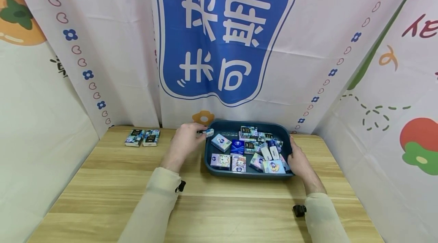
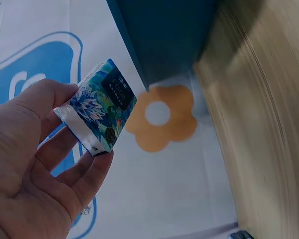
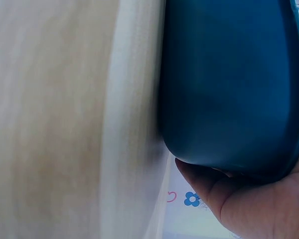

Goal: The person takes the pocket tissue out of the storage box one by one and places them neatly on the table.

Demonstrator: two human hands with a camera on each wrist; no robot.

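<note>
In the head view my left hand (image 1: pixel 186 142) is at the left end of a dark teal tray (image 1: pixel 249 175), pinching a small tissue pack (image 1: pixel 209 132) near its rim. The left wrist view shows this tissue pack (image 2: pixel 102 108) with a blue-green flower print and a dark label, thumb on one side and fingertips on the other. My right hand (image 1: pixel 300 161) holds the tray's right end; in the right wrist view its fingers (image 3: pixel 202 181) bend along the outer wall. Inside the tray lie several small packs, among them a plain blue pack (image 1: pixel 237 146) and a cartoon-printed pack (image 1: pixel 238 163).
Two flower-print packs, a left pack (image 1: pixel 135 137) and a right pack (image 1: pixel 151 138), lie side by side at the back left of the wooden table (image 1: pixel 239 212). A printed white curtain (image 1: pixel 297 64) hangs right behind the table and tray.
</note>
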